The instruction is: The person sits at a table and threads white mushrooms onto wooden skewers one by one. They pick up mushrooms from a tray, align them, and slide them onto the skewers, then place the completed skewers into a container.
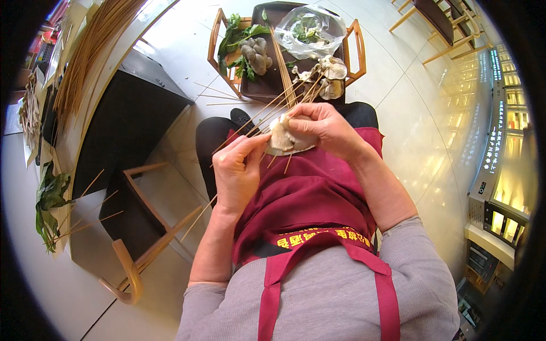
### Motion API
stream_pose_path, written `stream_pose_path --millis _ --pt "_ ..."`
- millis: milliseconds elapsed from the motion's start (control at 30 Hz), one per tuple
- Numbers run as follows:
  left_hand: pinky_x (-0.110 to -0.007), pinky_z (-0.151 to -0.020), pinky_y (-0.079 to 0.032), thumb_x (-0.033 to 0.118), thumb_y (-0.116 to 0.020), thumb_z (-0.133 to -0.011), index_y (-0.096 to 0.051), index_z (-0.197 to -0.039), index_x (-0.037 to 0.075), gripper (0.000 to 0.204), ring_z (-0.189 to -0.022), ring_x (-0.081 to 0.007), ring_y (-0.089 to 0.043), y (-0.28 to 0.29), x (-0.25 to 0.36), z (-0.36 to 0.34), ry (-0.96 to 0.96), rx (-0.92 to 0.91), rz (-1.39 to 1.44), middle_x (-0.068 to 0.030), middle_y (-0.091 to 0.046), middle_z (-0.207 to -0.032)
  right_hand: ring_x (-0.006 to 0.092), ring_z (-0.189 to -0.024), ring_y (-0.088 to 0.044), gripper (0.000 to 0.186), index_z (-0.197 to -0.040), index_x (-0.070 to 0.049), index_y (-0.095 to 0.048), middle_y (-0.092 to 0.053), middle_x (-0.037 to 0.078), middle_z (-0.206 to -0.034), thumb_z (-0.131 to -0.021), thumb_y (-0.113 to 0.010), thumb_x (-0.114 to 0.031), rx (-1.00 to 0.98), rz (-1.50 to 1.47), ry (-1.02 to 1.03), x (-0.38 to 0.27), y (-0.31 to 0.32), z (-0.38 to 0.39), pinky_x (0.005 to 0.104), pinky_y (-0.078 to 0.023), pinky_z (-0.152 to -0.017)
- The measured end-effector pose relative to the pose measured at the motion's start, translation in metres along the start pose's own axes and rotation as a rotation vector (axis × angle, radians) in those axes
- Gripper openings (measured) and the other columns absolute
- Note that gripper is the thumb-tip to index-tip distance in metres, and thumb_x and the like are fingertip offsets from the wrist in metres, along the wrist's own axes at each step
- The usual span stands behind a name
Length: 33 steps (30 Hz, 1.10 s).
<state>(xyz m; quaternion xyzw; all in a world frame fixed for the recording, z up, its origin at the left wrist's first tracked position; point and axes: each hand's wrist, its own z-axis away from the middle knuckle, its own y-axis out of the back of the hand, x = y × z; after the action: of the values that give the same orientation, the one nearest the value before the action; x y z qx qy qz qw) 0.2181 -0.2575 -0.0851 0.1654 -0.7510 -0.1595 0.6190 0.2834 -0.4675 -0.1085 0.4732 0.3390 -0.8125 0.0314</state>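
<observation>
Above my lap, my right hand (327, 129) is closed on a pale oyster mushroom piece (281, 139), thumb and fingers pinching it. My left hand (238, 171) is closed in a pinch on a thin bamboo skewer (199, 219), whose long end sticks out below the wrist. The left fingertips touch the mushroom's left side; the skewer's tip is hidden there. Under the hands shows a whitish rounded edge, mostly covered. More bamboo skewers (282, 68) lie beyond the hands, some fanned out to the left. Other oyster mushrooms (330, 69) sit at the tray's right side.
Ahead stands a chair-like wooden frame with a dark tray (253, 88). On it are a greyish mushroom cluster (257, 55), green leaves (232, 37) and a clear plastic bag (313, 31). At left, a table edge carries many skewers (94, 48); a wooden chair (142, 256) stands nearby.
</observation>
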Motion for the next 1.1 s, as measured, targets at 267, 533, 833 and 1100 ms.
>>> stream_pose_path --millis 267,533,833,1100 --pt "-0.024 -0.057 -0.045 -0.004 -0.067 -0.089 -0.072 -0.110 0.000 0.022 -0.062 -0.0081 -0.056 -0.013 -0.016 -0.008 0.007 -0.099 -0.027 -0.0058 -0.063 -0.073 0.0113 -0.090 -0.067 0.030 -0.112 0.000 -0.068 -0.071 0.006 -0.099 -0.094 -0.071 -0.024 0.074 0.075 -0.022 0.001 0.030 -0.005 0.0250 -0.055 -0.079" --pt "-0.027 -0.051 -0.047 0.001 -0.065 -0.091 -0.072 -0.110 -0.001 0.021 -0.053 -0.0127 -0.060 -0.028 -0.049 -0.011 0.430 -0.220 0.190 -0.0103 -0.067 -0.081 0.0185 -0.091 -0.070 0.033 -0.115 -0.001 -0.060 -0.066 0.013 -0.109 -0.089 -0.075 -0.015 0.488 0.227 0.195 -0.046 0.146 -0.032 0.0295 -0.063 -0.074" --pt "-0.032 -0.050 -0.050 0.000 -0.063 -0.091 -0.072 -0.106 -0.003 0.018 -0.052 -0.0180 -0.065 -0.107 -0.075 -0.038 0.385 -0.145 0.166 -0.0151 -0.069 -0.086 0.0221 -0.109 -0.067 0.039 -0.125 0.000 -0.063 -0.070 0.014 -0.118 -0.091 -0.066 -0.019 0.791 0.829 0.194 -0.031 0.220 -0.087 0.0330 -0.052 -0.092" --pt "-0.037 -0.063 -0.054 0.006 -0.065 -0.091 -0.073 -0.102 0.000 0.015 -0.068 -0.0270 -0.069 -0.106 -0.079 -0.037 0.108 -0.149 -0.181 -0.0166 -0.069 -0.087 0.0325 -0.116 -0.062 0.036 -0.125 -0.006 -0.065 -0.066 0.014 -0.126 -0.094 -0.058 -0.023 0.782 1.192 0.307 -0.019 0.227 -0.087 0.0399 -0.047 -0.101"
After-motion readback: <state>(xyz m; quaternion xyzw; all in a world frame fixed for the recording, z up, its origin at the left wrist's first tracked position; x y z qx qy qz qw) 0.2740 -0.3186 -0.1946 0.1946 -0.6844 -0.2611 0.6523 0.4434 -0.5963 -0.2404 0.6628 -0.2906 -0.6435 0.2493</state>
